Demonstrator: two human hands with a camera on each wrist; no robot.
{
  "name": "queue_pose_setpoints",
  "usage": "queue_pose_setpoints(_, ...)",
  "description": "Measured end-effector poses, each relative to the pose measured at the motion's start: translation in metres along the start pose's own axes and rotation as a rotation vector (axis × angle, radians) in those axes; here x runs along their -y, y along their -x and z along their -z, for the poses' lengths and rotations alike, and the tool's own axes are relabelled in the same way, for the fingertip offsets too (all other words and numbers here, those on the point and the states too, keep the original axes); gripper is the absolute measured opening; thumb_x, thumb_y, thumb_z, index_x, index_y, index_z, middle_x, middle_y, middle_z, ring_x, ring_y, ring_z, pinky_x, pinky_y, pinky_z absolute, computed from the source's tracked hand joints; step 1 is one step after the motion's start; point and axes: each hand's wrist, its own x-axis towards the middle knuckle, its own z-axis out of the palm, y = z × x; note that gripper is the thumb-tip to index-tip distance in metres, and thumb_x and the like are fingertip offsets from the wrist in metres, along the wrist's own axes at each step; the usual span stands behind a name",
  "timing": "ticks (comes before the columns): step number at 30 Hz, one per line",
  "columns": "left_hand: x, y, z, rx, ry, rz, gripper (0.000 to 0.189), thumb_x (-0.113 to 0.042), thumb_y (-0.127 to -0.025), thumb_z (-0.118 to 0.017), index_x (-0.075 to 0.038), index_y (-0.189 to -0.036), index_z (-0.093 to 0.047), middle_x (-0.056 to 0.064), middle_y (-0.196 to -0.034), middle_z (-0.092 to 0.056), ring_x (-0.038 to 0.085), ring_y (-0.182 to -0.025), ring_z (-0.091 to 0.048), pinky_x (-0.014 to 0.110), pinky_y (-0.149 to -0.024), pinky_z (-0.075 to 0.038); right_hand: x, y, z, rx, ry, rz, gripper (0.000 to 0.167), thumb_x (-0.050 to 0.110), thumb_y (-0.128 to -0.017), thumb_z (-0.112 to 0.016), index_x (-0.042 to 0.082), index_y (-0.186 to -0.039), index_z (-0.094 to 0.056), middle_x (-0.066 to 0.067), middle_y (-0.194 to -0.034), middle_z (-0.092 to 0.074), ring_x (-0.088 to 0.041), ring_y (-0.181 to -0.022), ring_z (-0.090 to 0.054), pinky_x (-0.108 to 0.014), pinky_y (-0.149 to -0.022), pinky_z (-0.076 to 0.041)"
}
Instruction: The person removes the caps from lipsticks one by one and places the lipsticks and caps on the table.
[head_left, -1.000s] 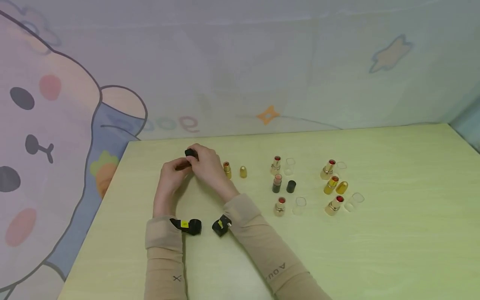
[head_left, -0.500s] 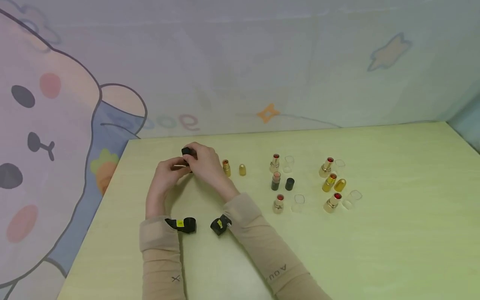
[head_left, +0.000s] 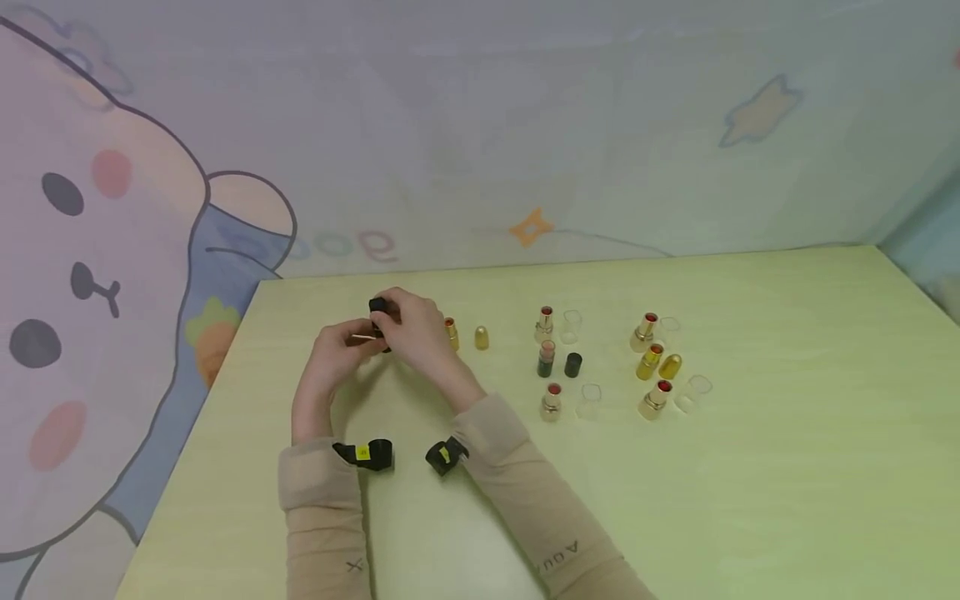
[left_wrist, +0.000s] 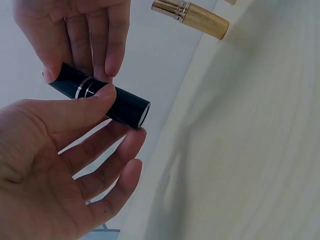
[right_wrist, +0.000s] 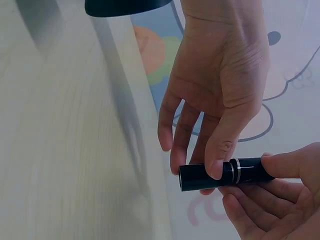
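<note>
A black lipstick tube (left_wrist: 127,107) with a silver ring round its middle is held by both hands above the far left of the table. My left hand (head_left: 335,357) pinches its lower part between thumb and fingers. The right hand (head_left: 417,332) grips the upper end (right_wrist: 255,170), fingertips close to the ring. In the head view, fingers cover much of the tube. Right beside the right hand stands an uncapped gold lipstick (head_left: 452,335), partly hidden by that hand, its gold cap (head_left: 482,337) next to it.
Farther right, uncapped lipsticks stand in two columns, among them a pink one (head_left: 547,358) with a black cap (head_left: 573,365) and a gold one (head_left: 649,362) with a gold cap (head_left: 671,367). Clear caps (head_left: 588,402) accompany others. A printed cloth (head_left: 450,125) hangs behind the table (head_left: 750,500).
My left wrist has swung slightly left, and more of the black tube shows between the hands. Both hands keep hold of it. The standing lipsticks shift only with the head view.
</note>
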Motion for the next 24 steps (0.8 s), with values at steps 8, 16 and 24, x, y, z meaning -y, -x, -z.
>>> queue_pose_setpoints(8, -0.008, 0.011, -0.008, -0.001, -0.012, -0.026, 0.037, -0.017, -0.092, -0.061, -0.002, -0.126, -0.061, 0.020, -0.128, -0.061, 0.035, -0.118, -0.060, 0.046, -0.100, -0.045, 0.000, 0.014, 0.009, -0.019, 0.005, -0.002, 0.030, 0.023, -0.097, -0.057, 0.011, -0.124, -0.061, -0.006, -0.112, -0.071, -0.018, -0.103, -0.068, -0.034, -0.088, -0.054)
queue_pose_setpoints(16, -0.009, 0.021, -0.020, 0.030, -0.049, -0.044, 0.035, -0.019, -0.091, -0.064, -0.002, -0.121, -0.064, 0.019, -0.126, -0.063, 0.034, -0.114, -0.062, 0.046, -0.099, -0.046, -0.009, 0.030, 0.016, -0.036, -0.037, -0.007, 0.027, 0.020, -0.096, -0.058, 0.010, -0.121, -0.063, -0.008, -0.109, -0.071, -0.019, -0.102, -0.069, -0.031, -0.085, -0.055)
queue_pose_setpoints(24, -0.016, 0.025, -0.030, 0.067, -0.104, -0.087, 0.032, -0.019, -0.090, -0.066, -0.002, -0.117, -0.066, 0.018, -0.121, -0.066, 0.034, -0.111, -0.063, 0.047, -0.096, -0.048, -0.014, 0.046, 0.026, -0.077, -0.079, -0.013, 0.029, 0.020, -0.096, -0.058, 0.010, -0.123, -0.061, -0.008, -0.110, -0.071, -0.021, -0.103, -0.068, -0.032, -0.086, -0.056)
